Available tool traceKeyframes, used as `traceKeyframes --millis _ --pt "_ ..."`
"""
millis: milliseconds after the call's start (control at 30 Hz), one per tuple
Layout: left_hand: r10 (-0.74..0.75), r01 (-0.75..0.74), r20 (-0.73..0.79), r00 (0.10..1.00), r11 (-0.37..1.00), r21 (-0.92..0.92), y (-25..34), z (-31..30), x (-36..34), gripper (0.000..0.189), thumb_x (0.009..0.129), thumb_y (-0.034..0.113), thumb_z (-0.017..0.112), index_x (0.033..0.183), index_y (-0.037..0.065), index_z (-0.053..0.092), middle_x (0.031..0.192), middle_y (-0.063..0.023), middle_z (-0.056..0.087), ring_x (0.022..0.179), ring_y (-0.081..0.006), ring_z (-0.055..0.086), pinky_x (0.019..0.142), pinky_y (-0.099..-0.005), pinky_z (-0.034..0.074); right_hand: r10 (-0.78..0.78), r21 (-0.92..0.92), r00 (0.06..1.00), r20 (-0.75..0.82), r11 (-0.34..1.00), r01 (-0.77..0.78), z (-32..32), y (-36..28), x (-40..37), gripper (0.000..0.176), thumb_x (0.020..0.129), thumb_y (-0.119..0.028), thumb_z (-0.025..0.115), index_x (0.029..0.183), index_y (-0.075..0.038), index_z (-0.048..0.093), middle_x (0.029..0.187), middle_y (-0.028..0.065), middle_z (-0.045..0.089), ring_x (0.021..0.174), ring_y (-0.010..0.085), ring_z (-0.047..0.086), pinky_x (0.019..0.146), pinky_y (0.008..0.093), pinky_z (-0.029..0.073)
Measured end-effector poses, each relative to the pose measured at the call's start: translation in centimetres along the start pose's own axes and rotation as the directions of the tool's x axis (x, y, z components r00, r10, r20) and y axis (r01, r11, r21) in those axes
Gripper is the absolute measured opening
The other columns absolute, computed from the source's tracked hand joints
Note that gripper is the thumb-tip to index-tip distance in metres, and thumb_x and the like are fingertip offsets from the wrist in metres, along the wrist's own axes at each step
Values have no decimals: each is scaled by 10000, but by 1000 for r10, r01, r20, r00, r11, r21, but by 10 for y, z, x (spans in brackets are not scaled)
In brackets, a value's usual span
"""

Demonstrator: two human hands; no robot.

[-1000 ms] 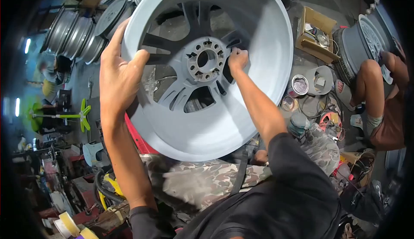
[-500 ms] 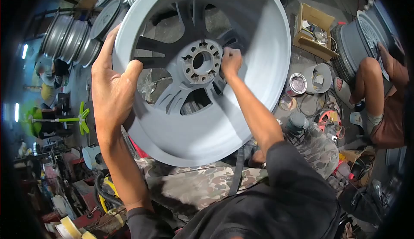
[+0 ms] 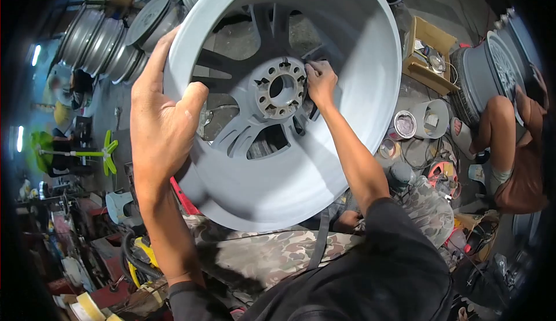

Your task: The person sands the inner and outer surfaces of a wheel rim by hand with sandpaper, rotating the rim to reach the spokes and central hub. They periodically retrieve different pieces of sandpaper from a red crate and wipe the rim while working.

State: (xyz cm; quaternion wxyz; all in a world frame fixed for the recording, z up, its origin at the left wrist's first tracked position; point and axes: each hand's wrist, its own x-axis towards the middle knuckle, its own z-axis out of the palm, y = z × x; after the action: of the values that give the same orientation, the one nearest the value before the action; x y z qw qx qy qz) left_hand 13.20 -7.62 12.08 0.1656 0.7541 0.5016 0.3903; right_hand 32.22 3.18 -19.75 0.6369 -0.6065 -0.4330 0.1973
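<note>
A grey wheel rim (image 3: 278, 196) stands tilted in front of my lap, its hollow inner side facing me. My left hand (image 3: 165, 109) is wrapped around the rim's left edge, thumb on the inside. Inside the barrel, my right hand (image 3: 321, 82) is at the right of the pale hub (image 3: 262, 96) with its bolt holes. Its fingers are bent and pressed together against the back of a spoke. Whatever they may hold is hidden. Dark spokes fan out around the hub, and the floor shows through the gaps.
An open cardboard box (image 3: 430, 54), a can (image 3: 404, 124) and a white bucket (image 3: 432, 118) stand at right. Beyond them, another person's knee (image 3: 498, 112) is beside a tyred wheel (image 3: 478, 72). More rims (image 3: 104, 46) are stacked at upper left. A vacuum hose (image 3: 136, 257) lies lower left.
The view has shifted slightly, so the rim appears a little lower and further right. My right hand's fingers have moved up a little along the hub's side. My left hand keeps its hold.
</note>
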Motion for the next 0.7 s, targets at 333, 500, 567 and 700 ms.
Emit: traceKeyframes --millis 333,500,567,700 --pt "-29 29 2 1000 999 -30 3 -1 0 581 749 -6 553 1327 -58 556 1132 -124 669 1030 -153 605 938 -278 469 -66 -364 998 24 929 70 13 53 41 160 811 -97 634 832 46 704 799 294 649 800 477 642 726 485 501" --pt "-28 29 18 999 998 -49 -1 0 2 581 749 -4 554 1328 -56 554 1129 -138 672 1023 -163 616 943 -288 470 -140 53 989 51 989 137 -3 13 7 139 794 -81 645 826 49 686 821 294 645 893 457 632 779 496 487" --pt "-39 39 3 999 992 -117 0 2 3 580 748 -5 555 1326 -49 556 1125 -143 673 1023 -167 615 945 -290 468 -159 -342 987 -24 929 142 10 62 25 135 759 -73 648 803 51 680 848 292 658 872 456 636 756 488 491" --pt "2 -1 17 1000 999 -44 -1 -3 2 601 760 10 534 1358 -51 534 1174 -106 631 1076 -152 576 977 -262 426 -36 -162 996 81 986 48 1 26 24 121 788 -67 663 833 36 708 883 264 675 808 418 660 697 448 502"
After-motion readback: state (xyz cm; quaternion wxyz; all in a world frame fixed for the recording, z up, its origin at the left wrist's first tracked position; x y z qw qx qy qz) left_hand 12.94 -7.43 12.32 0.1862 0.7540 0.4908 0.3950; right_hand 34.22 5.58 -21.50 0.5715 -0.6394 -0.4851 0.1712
